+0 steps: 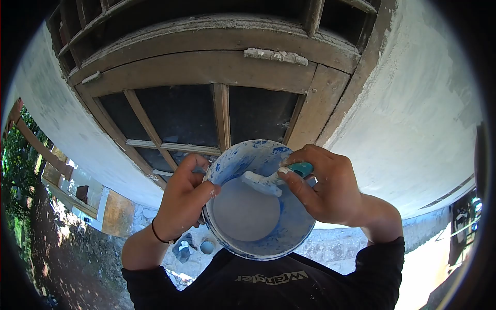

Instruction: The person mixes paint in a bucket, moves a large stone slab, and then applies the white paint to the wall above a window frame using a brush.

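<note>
A round bucket (297, 227) with blue paint smears inside is held up in front of my chest, with pale whitish liquid (245, 212) in it. My left hand (188, 199) grips its left rim, thumb over the edge. On the other side, my right hand (325, 183) is closed around the teal handle of a brush (263, 183). The white-coated brush head is inside the bucket, at the upper edge of the liquid. Part of the brush handle is hidden by my right fingers.
A weathered wooden door (181, 70) with dark glass panes stands just beyond the bucket. Whitish plastered wall (413, 119) flanks it. Below are a small container (207, 247) and a crumpled item (182, 250). Greenery (18, 175) grows at far left.
</note>
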A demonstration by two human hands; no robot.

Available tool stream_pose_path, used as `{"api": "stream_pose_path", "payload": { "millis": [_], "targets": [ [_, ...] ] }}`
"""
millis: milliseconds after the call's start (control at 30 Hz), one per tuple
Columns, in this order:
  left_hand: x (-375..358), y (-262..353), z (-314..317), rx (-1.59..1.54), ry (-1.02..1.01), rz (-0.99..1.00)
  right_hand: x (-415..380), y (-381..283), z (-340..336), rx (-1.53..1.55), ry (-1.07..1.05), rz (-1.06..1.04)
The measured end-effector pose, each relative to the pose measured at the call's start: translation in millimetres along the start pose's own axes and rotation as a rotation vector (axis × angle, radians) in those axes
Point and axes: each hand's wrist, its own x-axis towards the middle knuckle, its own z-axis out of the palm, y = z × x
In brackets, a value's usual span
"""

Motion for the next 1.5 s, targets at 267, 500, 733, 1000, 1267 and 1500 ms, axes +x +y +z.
{"api": "stream_pose_path", "payload": {
  "millis": [267, 500, 733, 1000, 1267, 1500],
  "targets": [
    [1.7, -5.1, 2.3, -0.021, -0.014, -0.059, -4.0, -2.4, 2.6, 0.067, -0.089, 0.144],
    [7.8, -8.5, -4.0, 0.015, 0.019, -0.082, -8.3, 15.6, 11.8, 0.226, 0.078, 0.285],
    [9.0, -6.0, -13.0, 0.047, 0.051, -0.089, -14.8, 29.1, 10.6, 0.265, 0.13, 0.214],
    [8.4, -4.5, -10.8, 0.035, 0.007, -0.096, 1.9, 3.8, 11.1, 0.012, -0.124, 0.095],
    [6.3, -15.3, -12.0, -0.007, -0.015, -0.09, -0.5, 4.6, 19.3, 0.049, -0.166, 0.068],
    [5.3, -19.6, -15.7, 0.011, -0.016, -0.11, -5.8, 3.4, 23.8, -0.023, -0.112, 0.041]
  ]
}}
